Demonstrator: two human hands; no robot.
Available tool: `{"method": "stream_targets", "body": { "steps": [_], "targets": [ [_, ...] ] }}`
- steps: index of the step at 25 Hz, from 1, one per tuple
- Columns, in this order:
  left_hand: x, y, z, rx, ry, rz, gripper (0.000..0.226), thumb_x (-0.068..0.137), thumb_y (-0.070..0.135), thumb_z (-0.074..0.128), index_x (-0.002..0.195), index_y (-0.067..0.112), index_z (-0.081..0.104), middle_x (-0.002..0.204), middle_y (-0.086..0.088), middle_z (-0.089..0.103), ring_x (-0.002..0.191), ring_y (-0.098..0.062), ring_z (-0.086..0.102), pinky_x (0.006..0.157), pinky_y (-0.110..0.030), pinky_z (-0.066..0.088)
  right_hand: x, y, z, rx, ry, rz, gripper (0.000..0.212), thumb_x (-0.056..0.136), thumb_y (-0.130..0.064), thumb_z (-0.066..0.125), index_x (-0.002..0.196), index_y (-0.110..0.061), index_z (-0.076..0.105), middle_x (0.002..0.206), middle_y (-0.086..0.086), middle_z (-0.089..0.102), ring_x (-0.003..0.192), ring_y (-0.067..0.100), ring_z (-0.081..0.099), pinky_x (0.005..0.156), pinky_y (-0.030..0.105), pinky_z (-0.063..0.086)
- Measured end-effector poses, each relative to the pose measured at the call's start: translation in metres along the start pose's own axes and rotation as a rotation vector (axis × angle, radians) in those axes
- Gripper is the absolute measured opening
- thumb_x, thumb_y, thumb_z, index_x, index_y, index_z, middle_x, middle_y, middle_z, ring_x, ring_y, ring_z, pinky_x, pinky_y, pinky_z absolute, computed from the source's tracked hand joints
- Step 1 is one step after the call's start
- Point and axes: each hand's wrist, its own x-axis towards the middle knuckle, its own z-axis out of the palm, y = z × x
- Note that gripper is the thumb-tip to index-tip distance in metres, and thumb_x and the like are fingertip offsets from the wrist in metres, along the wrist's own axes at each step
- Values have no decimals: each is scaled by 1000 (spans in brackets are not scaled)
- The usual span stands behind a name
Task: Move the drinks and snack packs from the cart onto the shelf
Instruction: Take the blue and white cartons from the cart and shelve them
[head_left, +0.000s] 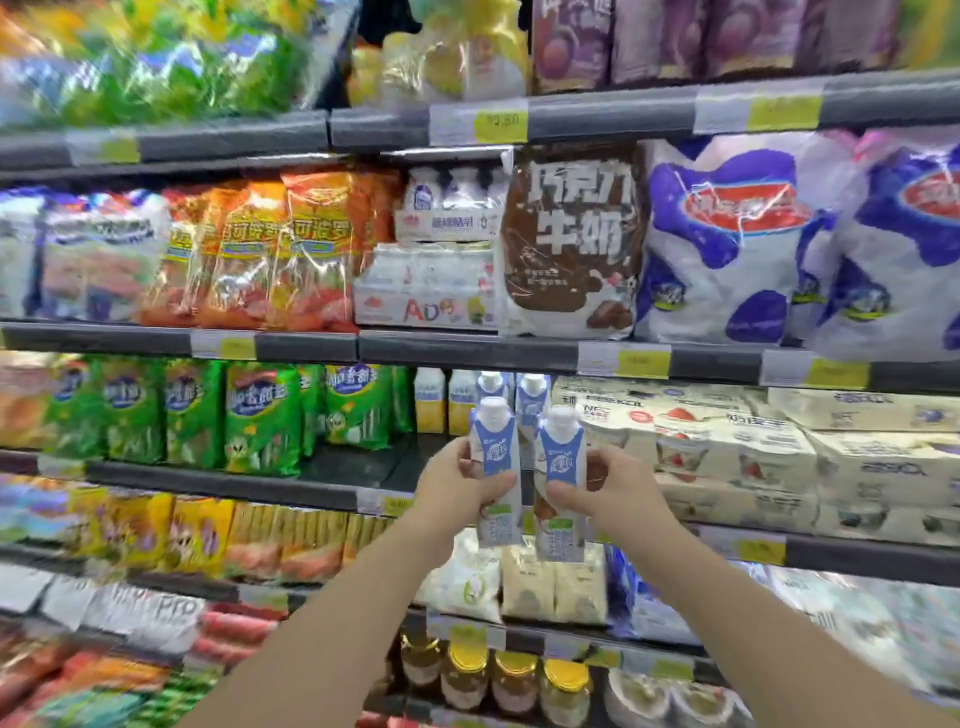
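Note:
My left hand (457, 493) grips a blue-and-white drink carton (496, 457) with a white cap, held upright. My right hand (605, 496) grips a second, matching carton (561, 467) right beside it. Both cartons are raised in front of the third shelf (228, 480), just before a dark gap in its stock. Behind them on that shelf stand two more of the same cartons (530, 397) and two yellow-labelled bottles (431, 400). The cart is out of view.
Green snack bags (260, 415) fill the shelf left of the gap, white multipack boxes (737, 447) the right. Above sit orange bags (291, 249), a brown chocolate-milk bag (571, 239) and blue-spotted bags (727, 234). Below are jars (467, 675) and packets.

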Motion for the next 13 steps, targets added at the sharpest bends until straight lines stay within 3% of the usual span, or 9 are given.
{"method": "stream_targets", "body": {
  "steps": [5, 9, 13],
  "targets": [
    [42, -3, -6, 74, 86, 27, 24, 80, 11, 79, 100, 16, 66, 87, -7, 70, 67, -19, 60, 57, -30, 49, 43, -9, 10, -130, 17, -7, 35, 76, -24, 86, 100, -16, 63, 89, -6, 71, 75, 8, 65, 56, 20, 45],
    [72, -1, -1, 161, 112, 35, 33, 78, 9, 80, 105, 23, 67, 97, 5, 74, 89, -15, 68, 77, -31, 56, 76, -8, 12, -173, 38, -25, 31, 76, -21, 86, 94, -17, 60, 90, -2, 70, 83, 16, 67, 59, 24, 47],
    [85, -6, 1, 192, 147, 19, 35, 77, 7, 81, 105, 22, 65, 98, 8, 73, 90, -13, 68, 70, -24, 52, 94, -6, 19, -265, 34, -50, 38, 74, -21, 87, 101, -13, 61, 96, 2, 70, 86, 18, 67, 62, 27, 52]
  ]
}}
